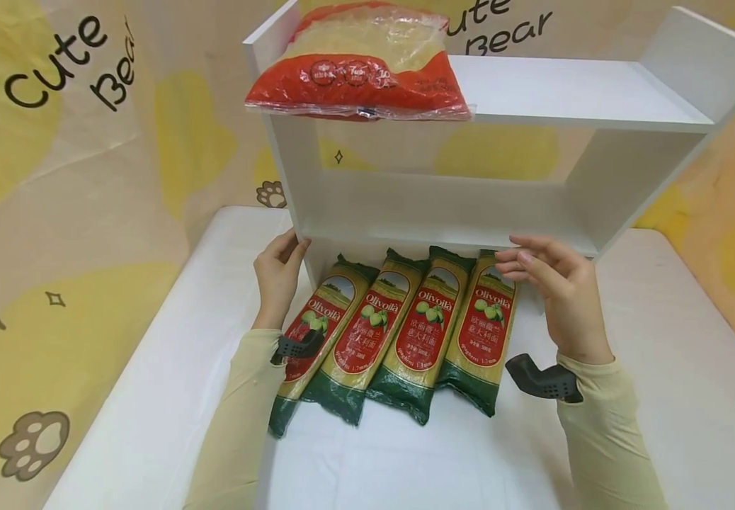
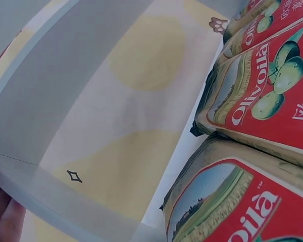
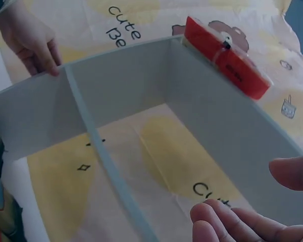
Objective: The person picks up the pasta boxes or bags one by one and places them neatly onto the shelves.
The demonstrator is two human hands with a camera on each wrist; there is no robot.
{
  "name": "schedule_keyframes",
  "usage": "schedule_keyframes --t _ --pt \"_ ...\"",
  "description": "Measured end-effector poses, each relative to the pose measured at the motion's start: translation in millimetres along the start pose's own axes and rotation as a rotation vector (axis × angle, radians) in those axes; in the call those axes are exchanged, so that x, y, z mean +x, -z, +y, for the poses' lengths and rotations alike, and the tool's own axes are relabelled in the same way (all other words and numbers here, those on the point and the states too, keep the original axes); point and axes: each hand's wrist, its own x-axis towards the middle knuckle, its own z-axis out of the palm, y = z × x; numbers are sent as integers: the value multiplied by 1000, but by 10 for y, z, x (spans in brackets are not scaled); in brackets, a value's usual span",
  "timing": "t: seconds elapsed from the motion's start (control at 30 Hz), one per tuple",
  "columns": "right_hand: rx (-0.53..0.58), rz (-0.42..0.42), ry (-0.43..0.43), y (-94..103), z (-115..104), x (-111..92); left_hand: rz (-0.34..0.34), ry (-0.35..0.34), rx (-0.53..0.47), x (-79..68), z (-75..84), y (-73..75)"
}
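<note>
Four pasta packets point(image 1: 374, 329) lie side by side; the left hand point(image 1: 278, 280) pinches the shelf point(image 1: 444, 205), likely steadying it; the right hand point(image 1: 568, 301) hovers, grip wide, holding nothing.

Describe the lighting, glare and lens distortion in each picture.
Head view: brightest of the three, with small glints on the red bag's shiny plastic; left wrist view: dim and greyish, the edges of the white shelf bowed into curves; right wrist view: also dim, the shelf looking grey rather than white.
</note>
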Motion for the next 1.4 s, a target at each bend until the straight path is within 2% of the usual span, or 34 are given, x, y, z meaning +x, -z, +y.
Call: schedule_keyframes --t 0.07,0.3,0.5,0.77,0.87,1.0,1.07,1.17,1.4 --pt "3 10 -34 40 82 -45 -1 -3 5 -16 77 0" --pt "-17 10 -141 192 303 -146 7 -8 6 60 -254 -23" --pt "-92 4 -223 330 440 -151 8 -5 -11 73 -308 -10" --pt "-85 129 -256 475 600 -147 -3 -3 -27 79 -295 -19" --pt "-172 115 -285 529 642 -143 -3 -1 -43 74 -296 -14" --pt "-381 63 -340 613 714 -141 -4 -4 -56 73 -298 -11" --pt "-452 44 -367 652 754 -142 -2 -1 -55 73 -295 -11" --pt "-499 24 -416 704 812 -145 -6 3 -50 72 -267 -12" --pt "-566 -17 -520 792 924 -165 -17 10 -20 5 62 11"
